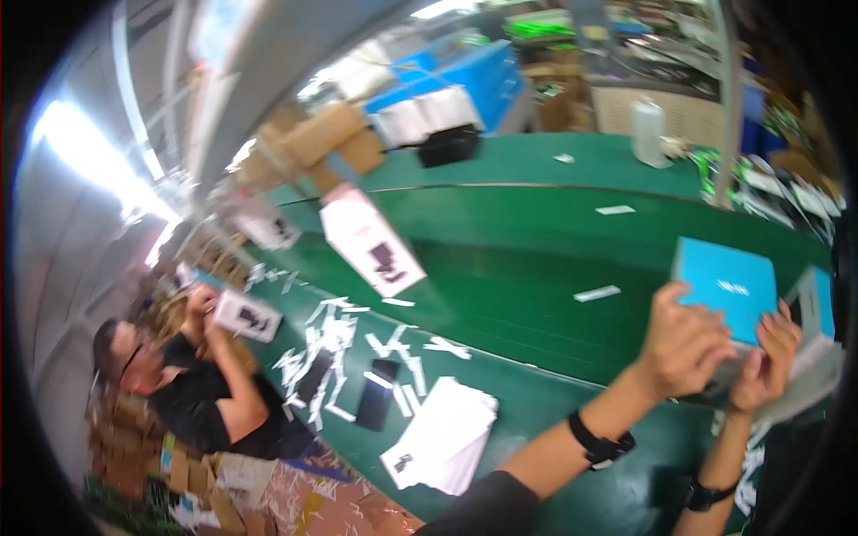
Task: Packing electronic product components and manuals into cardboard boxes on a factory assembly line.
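At the right, over the green work surface, I hold up a small bright blue box point(726, 268) with pale lettering on its face. My left hand point(684, 344) is closed on the box's lower left edge, fingers bent across its front. At its lower right corner, my right hand point(767, 362) also grips it. Just right of that hand stands a white and blue carton piece point(815, 308), partly cut off by the picture's edge; whether it touches the hand I cannot tell. Black bands circle both my wrists.
White printed sleeves point(447, 433) lie stacked before me, beside dark flat pieces point(376, 393) and scattered paper strips point(331, 344). A white carton point(371, 241) sits on the green belt point(500, 232). At the left, a co-worker point(206, 384) holds a white box point(248, 315).
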### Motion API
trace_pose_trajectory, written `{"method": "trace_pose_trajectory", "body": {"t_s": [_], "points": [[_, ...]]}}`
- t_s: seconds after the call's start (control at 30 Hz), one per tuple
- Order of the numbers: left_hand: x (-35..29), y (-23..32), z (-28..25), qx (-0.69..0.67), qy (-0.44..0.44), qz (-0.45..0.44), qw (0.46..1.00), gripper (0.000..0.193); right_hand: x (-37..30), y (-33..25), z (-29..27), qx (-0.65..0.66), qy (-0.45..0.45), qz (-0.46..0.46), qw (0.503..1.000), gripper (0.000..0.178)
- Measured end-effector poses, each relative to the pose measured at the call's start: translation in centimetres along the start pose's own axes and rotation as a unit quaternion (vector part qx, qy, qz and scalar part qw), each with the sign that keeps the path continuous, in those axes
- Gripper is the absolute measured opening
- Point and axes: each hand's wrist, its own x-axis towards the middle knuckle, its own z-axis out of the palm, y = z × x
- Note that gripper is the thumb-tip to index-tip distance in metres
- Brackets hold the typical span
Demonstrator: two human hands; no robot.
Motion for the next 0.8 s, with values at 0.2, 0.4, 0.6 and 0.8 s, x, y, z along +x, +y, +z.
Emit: {"method": "trace_pose_trajectory", "body": {"t_s": [0.2,0.4,0.6,0.8], "points": [[-0.5,0.5,0.3,-0.025,0.0,-0.015,1.0,0.02,-4.2,1.9,0.1,0.009,0.006,0.074,0.997,0.026],[-0.8,1.4,1.6,-0.027,0.0,-0.031,0.999,0.021,-4.5,1.9,-0.9,0.04,0.031,0.164,0.985,0.022],[-2.1,2.2,1.7,-0.063,-0.029,-0.074,0.995,0.024,-4.2,4.2,-1.1,0.034,0.028,0.174,0.984,0.021],[-2.3,5.7,-5.3,-0.018,-0.03,-0.141,0.989,0.045,-1.2,-1.0,-1.5,-0.204,0.014,0.124,0.971,0.024]]}}
